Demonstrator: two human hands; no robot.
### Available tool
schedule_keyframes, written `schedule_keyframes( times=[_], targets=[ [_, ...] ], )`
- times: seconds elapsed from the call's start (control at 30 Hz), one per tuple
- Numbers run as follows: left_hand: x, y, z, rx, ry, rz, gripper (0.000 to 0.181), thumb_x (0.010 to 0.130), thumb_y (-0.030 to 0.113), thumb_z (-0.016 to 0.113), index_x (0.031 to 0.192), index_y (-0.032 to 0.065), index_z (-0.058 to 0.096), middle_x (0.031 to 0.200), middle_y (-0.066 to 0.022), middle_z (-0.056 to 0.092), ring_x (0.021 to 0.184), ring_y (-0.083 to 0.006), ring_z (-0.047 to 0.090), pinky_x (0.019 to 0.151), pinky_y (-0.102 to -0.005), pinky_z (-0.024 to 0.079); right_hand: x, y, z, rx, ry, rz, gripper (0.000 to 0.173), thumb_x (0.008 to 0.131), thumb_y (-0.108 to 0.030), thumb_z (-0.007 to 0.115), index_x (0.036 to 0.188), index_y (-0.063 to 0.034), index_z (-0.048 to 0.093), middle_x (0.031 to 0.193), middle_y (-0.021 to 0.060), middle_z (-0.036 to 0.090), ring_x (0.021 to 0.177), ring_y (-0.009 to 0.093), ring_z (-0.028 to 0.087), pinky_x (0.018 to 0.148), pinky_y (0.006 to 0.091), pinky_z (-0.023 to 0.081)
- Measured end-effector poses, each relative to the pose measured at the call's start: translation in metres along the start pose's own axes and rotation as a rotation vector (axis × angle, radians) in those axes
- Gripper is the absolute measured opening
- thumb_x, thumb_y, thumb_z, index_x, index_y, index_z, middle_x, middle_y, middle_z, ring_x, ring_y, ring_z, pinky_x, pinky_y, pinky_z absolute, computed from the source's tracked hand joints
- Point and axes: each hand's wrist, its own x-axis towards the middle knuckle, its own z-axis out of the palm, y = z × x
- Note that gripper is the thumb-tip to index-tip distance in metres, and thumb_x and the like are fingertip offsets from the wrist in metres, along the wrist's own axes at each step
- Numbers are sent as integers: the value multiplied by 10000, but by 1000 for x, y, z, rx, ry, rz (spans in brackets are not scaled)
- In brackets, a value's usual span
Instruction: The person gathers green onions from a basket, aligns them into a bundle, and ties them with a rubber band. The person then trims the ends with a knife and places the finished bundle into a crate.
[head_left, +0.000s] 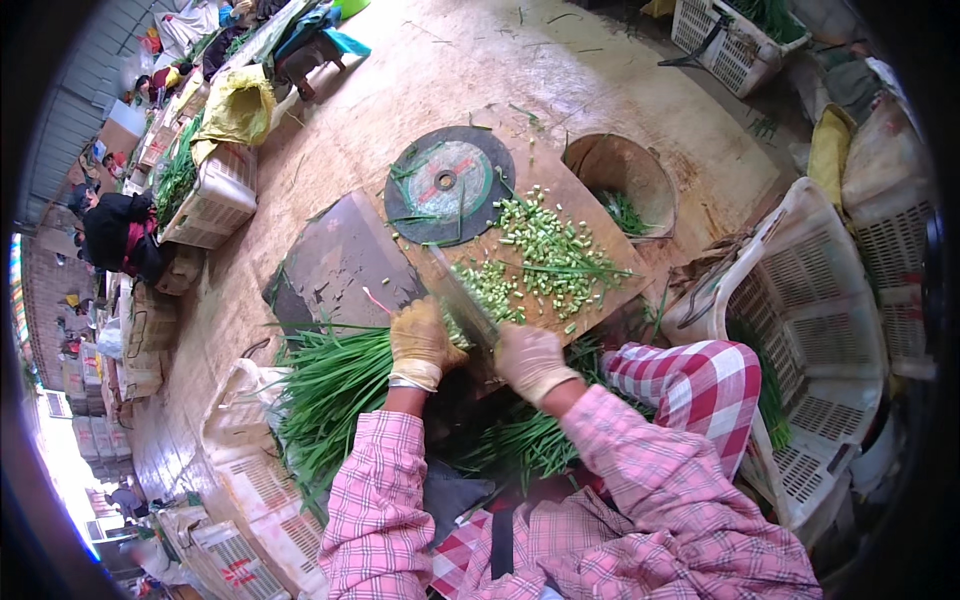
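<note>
My left hand (424, 335), in a yellowish glove, presses a bunch of garlic chives (337, 390) at its cut end, the long leaves trailing to the left. In my gloved right hand (531, 361) is a knife (466, 298), its blurred blade pointing up and left beside my left fingers. Short chopped stem pieces (551, 247) lie scattered on a wooden board (611, 259) under and beyond the blade. An abrasive grinding wheel (480, 142) rests flat at the board's far left, with loose leaves on it. The knife's handle is hidden in my grip.
A round bin (600, 161) with green scraps stands beyond the board. A white plastic crate (810, 300) is close on my right, another (262, 480) on my left. More chives (532, 442) lie below my hands. People sit among crates at far left, one in black (116, 232).
</note>
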Motion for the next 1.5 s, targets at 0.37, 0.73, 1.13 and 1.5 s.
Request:
schedule_keyframes(
  times=[0.37, 0.73, 1.13, 1.5],
  targets=[
    [6, 10, -8, -86, 17, -22, 555, 487, 301, 814, 904, 32, 567, 815, -169, 642, 772, -356, 653, 757, -442, 507, 82, 117, -134, -145, 237, 401, 276, 850, -232, 581, 1034, -77, 715, 1073, 201, 692, 1042, 365, 657, 901, 438, 516],
    [6, -2, -9, -163, 18, -27, 598, 490, 392, 840, 879, 18, 583, 827, -196, 645, 790, -376, 650, 760, -455, 522, 1, 131, -117, -141, -460, -293, 318, 912, -373, 569, 995, -80, 661, 888, 189, 679, 855, 388, 661, 766, 462, 519],
    [38, -31, -18, -632, -38, 158, 1231, 592, 664, 799, 1474, -25, 285, 1479, -254, 369, 1380, -344, 381, 1125, -423, 316, 91, 209, -168, -4, 372, -2, 244, 876, -265, 638, 1037, -89, 690, 834, 165, 690, 800, 322, 673, 710, 429, 512],
    [91, 7, 31, -176, -135, 125, 1334, 649, 844, 580, 1515, -67, 132, 1579, -260, 174, 1483, -399, 128, 1192, -524, 104, 199, 54, -93, 1036, -280, -30, 219, 919, -251, 657, 894, -34, 637, 632, 8, 593, 510, 91, 528, 473, 254, 432]
  ],
)
